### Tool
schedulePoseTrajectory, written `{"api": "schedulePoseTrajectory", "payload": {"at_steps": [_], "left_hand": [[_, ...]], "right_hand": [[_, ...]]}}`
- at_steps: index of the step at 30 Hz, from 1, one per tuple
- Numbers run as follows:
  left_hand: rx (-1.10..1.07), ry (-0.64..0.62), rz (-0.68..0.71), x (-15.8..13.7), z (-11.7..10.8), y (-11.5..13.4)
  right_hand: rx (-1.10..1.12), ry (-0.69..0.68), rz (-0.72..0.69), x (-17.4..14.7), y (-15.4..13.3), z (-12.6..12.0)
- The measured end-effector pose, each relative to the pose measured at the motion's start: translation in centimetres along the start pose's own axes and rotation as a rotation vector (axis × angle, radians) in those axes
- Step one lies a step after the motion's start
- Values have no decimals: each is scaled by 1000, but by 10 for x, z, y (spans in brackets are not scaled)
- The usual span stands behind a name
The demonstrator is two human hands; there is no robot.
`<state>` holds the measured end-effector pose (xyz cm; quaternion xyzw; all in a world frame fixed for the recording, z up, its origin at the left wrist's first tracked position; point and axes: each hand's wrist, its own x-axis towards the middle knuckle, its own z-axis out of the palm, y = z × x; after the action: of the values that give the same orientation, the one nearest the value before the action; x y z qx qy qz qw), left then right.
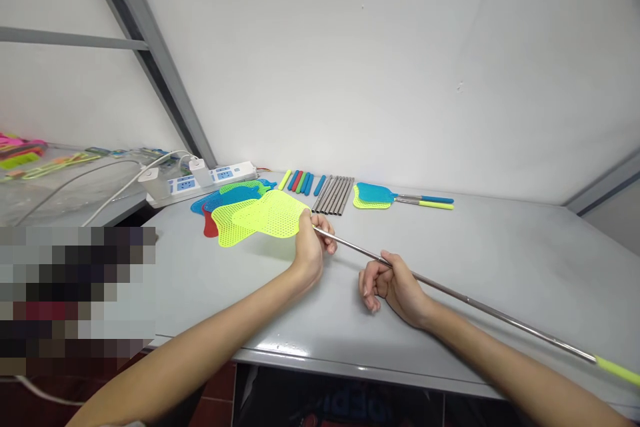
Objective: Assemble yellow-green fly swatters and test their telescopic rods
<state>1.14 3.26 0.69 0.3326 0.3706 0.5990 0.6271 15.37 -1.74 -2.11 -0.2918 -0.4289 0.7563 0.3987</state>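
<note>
A yellow fly swatter (276, 213) with a long extended metal rod stretches across the table to a yellow handle (617, 370) at the lower right. My left hand (311, 243) is closed on it where the perforated head meets the rod. Farther down, my right hand (397, 287) pinches the metal rod between thumb and forefinger, its other fingers curled loosely. Behind the held head lies a pile of loose swatter heads: blue (233, 199), green (240, 185), red (211, 225) and another yellow one (231, 235) partly covered.
Several metal tubes (333, 196) lie in a row beside coloured handles (303, 182) near the wall. Two swatters with short rods, a blue one (374, 193) on top, rest to their right. A white power strip (210, 180) with cables is at the left; bagged items (75, 173) lie beyond.
</note>
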Motion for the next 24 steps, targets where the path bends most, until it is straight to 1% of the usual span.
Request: {"api": "schedulePoseTrajectory", "payload": {"at_steps": [2, 4, 6, 8, 10, 11, 12, 13, 14, 15, 16, 17, 18, 19, 20, 22, 24], "left_hand": [[9, -1, -10, 2, 0, 3], [19, -15, -63, 2, 0, 4], [13, -73, -173, -1, 0, 3], [19, -160, -311, -6, 1, 1], [98, -235, -421, -12, 3, -1], [178, -274, -471, -16, 4, -1], [280, -332, -523, -20, 6, 0], [383, -418, -570, -25, 8, 2], [487, -540, -608, -31, 11, 7], [588, -704, -634, -37, 14, 13], [680, -849, -607, -44, 17, 21], [771, -944, -493, -51, 20, 30], [883, -969, -297, -58, 23, 40], [1015, -968, -102, -63, 25, 50], [1119, -953, 39, -67, 27, 59], [1225, -954, 179, -67, 24, 71], [1331, -914, 287, -59, 15, 75]], "right_hand": [[15, 34, 31, 2, -1, -1], [42, 83, 60, 4, -4, -3], [64, 129, 67, 6, -6, -6], [94, 163, 62, 8, -9, -9], [118, 188, 56, 8, -12, -11], [123, 196, 55, 9, -13, -12], [121, 202, 52, 9, -14, -12], [115, 209, 49, 8, -15, -12], [107, 218, 49, 8, -15, -12], [101, 227, 55, 8, -15, -11], [93, 236, 69, 8, -16, -10], [88, 243, 86, 8, -16, -9], [82, 235, 107, 8, -16, -8], [73, 221, 121, 7, -16, -6], [62, 199, 123, 7, -16, -5], [18, 164, 93, 6, -16, -4], [-6, 171, 56, 7, -17, -5]]}}
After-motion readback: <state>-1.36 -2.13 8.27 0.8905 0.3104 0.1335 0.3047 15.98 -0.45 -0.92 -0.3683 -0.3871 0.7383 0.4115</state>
